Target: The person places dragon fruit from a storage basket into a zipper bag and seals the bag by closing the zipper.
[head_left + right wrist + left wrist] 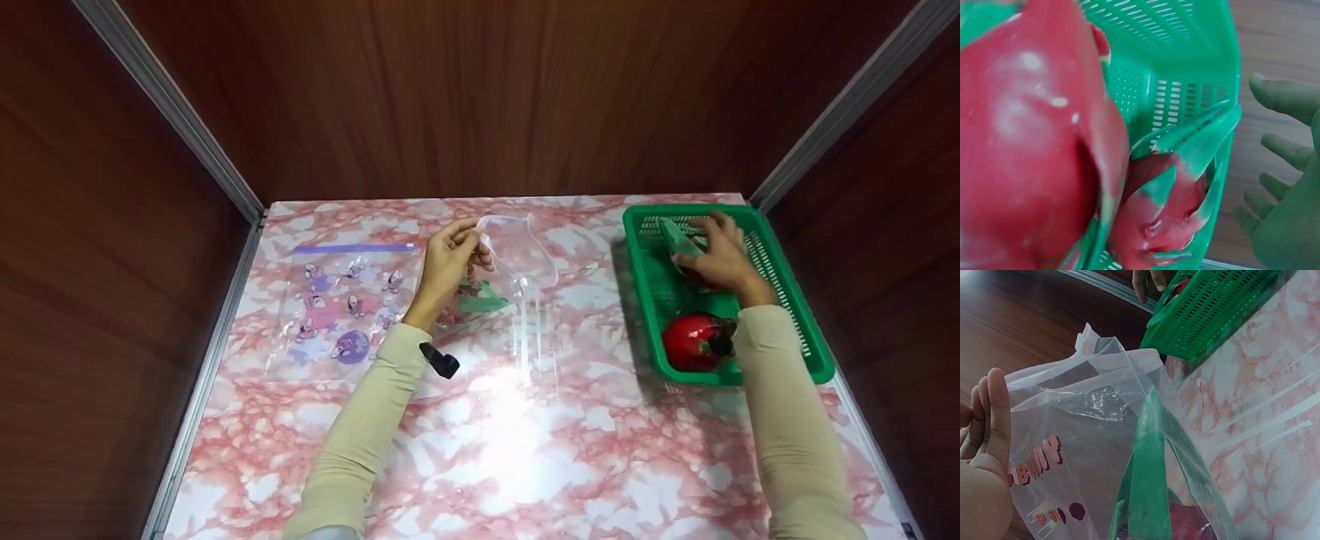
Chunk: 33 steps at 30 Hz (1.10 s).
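My left hand [450, 255] pinches the rim of a clear zip bag [517, 240], whose mouth stands apart; the left wrist view shows pink lettering on its side. Inside that bag lies a red dragon fruit with green leaf tips [1148, 467]. Over the green basket [637, 285], my right hand [718, 259] reaches down beside a smaller dragon fruit [1157, 219]. Its fingers are spread and apart from the fruit in the right wrist view. A larger red dragon fruit [1022, 152] fills the near end of the basket.
A second clear bag with a purple zip [352, 247] and cartoon prints lies flat on the left. The red-and-white marbled table [450, 450] is bounded by brown wood-look panels [465, 97] and metal edge strips. Bright glare falls on the tabletop's middle.
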{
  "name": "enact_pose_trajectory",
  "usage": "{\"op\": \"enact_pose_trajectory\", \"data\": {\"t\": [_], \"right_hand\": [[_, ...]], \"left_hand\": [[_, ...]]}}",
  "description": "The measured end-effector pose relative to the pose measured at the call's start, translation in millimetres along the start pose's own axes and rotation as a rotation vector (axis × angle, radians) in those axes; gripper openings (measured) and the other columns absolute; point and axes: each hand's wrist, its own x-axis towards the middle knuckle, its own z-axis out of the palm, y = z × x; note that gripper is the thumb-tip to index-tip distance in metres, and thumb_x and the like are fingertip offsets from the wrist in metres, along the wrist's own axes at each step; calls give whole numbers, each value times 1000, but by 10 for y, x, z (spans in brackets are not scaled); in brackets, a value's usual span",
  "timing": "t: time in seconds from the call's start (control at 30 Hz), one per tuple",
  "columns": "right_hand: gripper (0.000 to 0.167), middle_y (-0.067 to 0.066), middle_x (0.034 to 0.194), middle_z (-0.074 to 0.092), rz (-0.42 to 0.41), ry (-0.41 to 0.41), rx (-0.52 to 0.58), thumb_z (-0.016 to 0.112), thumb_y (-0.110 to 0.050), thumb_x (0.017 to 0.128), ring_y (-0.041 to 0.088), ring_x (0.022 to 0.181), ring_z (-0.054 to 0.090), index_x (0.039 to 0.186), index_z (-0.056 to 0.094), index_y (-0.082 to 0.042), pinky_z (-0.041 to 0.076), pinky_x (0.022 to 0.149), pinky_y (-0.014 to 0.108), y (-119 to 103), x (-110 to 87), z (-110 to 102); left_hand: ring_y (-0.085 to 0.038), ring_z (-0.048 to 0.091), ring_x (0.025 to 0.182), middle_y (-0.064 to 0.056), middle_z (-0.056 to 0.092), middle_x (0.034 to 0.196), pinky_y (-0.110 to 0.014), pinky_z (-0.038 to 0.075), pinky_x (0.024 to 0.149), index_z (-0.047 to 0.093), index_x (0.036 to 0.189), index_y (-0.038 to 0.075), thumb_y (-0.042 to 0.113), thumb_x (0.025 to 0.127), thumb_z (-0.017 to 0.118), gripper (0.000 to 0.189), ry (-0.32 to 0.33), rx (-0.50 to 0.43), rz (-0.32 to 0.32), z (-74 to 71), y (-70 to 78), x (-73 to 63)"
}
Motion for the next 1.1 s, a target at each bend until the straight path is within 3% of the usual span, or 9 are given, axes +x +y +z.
{"op": "enact_pose_trajectory", "data": {"t": [0.4, 0.73, 1.03, 1.1], "right_hand": [[81, 29, 175, 0, 59, -18, 3, 76, -18, 98, 61, 157, -9, 162, 31, 4, 2, 123, 83, 164, -2, -71], [92, 34, 173, -3, 91, -47, -28, 76, -20, 97, 61, 157, -9, 166, 20, 2, 3, 124, 83, 242, -13, -87], [105, 37, 171, -2, 131, -89, -45, 80, -26, 96, 62, 155, 0, 168, 9, 3, 13, 122, 83, 327, -13, -112], [106, 37, 171, -2, 139, -95, -38, 79, -26, 96, 62, 155, 1, 168, 7, 3, 15, 122, 82, 333, -24, -118]], "left_hand": [[-14, 73, 61, -3, 73, 77, -22, 42, 42, 66, 133, -3, 5, 108, 55, 29, 3, -17, 0, -5, 16, 20], [-14, 72, 60, -3, 72, 75, -21, 49, 46, 64, 134, -8, 1, 107, 54, 30, 4, -43, 18, -3, 9, 26], [-13, 72, 61, -2, 72, 75, -24, 60, 54, 64, 133, -9, 0, 107, 54, 30, -2, -48, 35, -6, 7, 26], [-14, 72, 62, -3, 72, 76, -23, 55, 50, 65, 133, -7, 2, 108, 54, 29, -7, -36, 32, -16, 11, 19]]}}
